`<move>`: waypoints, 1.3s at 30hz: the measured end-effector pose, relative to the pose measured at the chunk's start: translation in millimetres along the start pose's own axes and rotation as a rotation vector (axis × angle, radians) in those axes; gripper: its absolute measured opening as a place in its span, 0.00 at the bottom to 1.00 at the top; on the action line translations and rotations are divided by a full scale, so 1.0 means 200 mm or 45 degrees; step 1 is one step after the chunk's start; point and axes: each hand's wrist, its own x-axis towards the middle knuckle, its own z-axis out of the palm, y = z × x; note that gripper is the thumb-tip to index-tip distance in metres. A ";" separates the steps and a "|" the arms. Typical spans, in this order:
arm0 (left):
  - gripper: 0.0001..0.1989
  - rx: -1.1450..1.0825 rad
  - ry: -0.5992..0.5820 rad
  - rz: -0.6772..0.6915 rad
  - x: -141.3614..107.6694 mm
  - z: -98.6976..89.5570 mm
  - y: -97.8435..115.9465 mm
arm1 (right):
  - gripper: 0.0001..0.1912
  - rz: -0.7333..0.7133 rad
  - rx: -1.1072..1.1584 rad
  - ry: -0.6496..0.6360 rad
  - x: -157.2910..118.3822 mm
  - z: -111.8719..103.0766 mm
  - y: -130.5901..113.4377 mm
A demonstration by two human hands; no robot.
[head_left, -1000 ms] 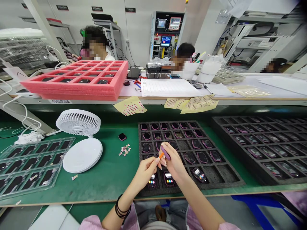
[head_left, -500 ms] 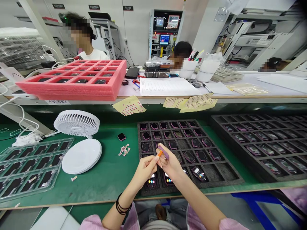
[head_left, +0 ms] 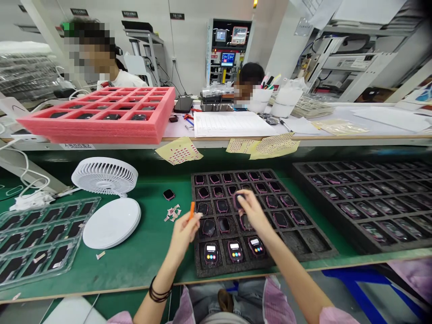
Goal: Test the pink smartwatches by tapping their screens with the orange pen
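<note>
My left hand (head_left: 184,230) is closed around a slim orange tool (head_left: 192,209) that points upward; its exact kind does not show. Over the middle of a dark foam tray (head_left: 315,243), my right hand (head_left: 252,208) grips a purple-edged smartwatch (head_left: 239,201) by its side. Rows of similar smartwatch cases sit in the tray's compartments. Along the front row, some watches have lit screens, among them one at the left (head_left: 211,253). A single watch (head_left: 169,194) lies on the green mat left of the tray, near a pile of small pinkish strips (head_left: 172,213).
A white fan (head_left: 111,222) stands to the left, beside clear plastic trays (head_left: 72,256) of dark screens. A second foam tray (head_left: 367,245) is at the right. Behind, a raised shelf carries a pink foam tray (head_left: 158,130) and paper sheets (head_left: 232,124). Two people are beyond it.
My hands have moved apart. The left, with the orange tool, went left; the right carried the watch right and up, over the tray. The view has shifted slightly.
</note>
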 end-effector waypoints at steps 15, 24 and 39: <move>0.15 1.054 0.338 0.101 0.00 -0.27 -0.06 | 0.12 -0.290 -1.660 -0.008 0.18 -0.18 0.22; 0.16 0.838 0.021 0.243 -0.03 -0.10 -0.02 | 0.12 -0.241 -1.377 -0.153 0.23 -0.15 0.19; 0.22 0.175 -0.446 0.071 -0.09 0.15 0.02 | 0.14 0.405 0.832 -0.367 -0.14 0.24 -0.14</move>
